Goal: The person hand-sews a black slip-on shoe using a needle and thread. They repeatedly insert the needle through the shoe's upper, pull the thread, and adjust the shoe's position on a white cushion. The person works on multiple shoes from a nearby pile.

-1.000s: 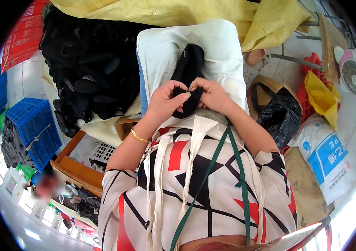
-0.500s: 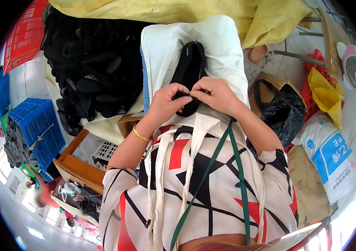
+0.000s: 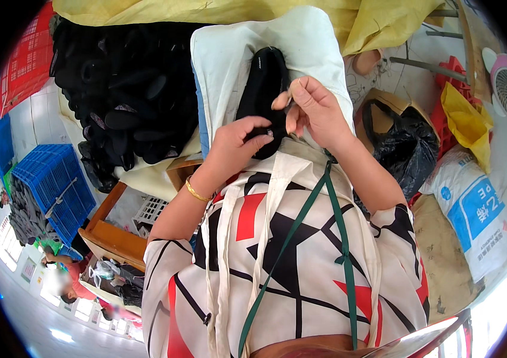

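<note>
Black shoe (image 3: 259, 83) on white cloth (image 3: 319, 48)

The shoe lies lengthwise, near to far. At its near end is the left hand (image 3: 232, 143), thumb and forefinger apart at the tips; whether that grip clamps the shoe's edge, I cannot tell. The right hand (image 3: 322, 116) is raised just right of the shoe, fingers curled; whether its grip holds anything, I cannot tell. Left sits a black heap (image 3: 128, 95); right, 1 black plastic bag (image 3: 405, 143).
</note>
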{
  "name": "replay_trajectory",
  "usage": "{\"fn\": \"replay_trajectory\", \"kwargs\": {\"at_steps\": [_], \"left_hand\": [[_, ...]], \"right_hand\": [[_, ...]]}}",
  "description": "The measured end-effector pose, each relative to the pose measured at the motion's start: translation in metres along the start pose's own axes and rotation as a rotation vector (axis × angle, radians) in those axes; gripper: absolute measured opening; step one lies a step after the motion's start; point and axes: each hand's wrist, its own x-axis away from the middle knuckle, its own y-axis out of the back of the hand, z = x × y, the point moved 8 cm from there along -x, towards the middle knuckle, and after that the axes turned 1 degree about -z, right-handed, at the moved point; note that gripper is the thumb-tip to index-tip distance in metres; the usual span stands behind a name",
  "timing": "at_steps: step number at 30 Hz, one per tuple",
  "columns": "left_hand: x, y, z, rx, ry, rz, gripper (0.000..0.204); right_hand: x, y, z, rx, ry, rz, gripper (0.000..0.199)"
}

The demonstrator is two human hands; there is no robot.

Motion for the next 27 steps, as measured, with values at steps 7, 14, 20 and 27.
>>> {"fn": "replay_trajectory", "kwargs": {"at_steps": [7,14,20,27], "left_hand": [[0.021,-0.003,-0.02,-0.394,-0.391,0.013,0.034],[0.024,-0.001,-0.024,-0.438,-0.517,-0.023,0.041],[0.025,0.001,-0.033,-0.497,-0.613,-0.064,0.026],[0.033,0.004,-0.035,-0.615,-0.734,-0.175,0.023]], "right_hand": [[0.016,0.032,0.033,-0.042,0.068,-0.064,0.019],[0.027,0.085,0.065,-0.224,0.278,-0.34,0.013],[0.024,0.02,0.005,0.324,-0.179,-0.031,0.009],[0.022,-0.013,-0.02,1.01,0.165,0.196,0.015]]}}
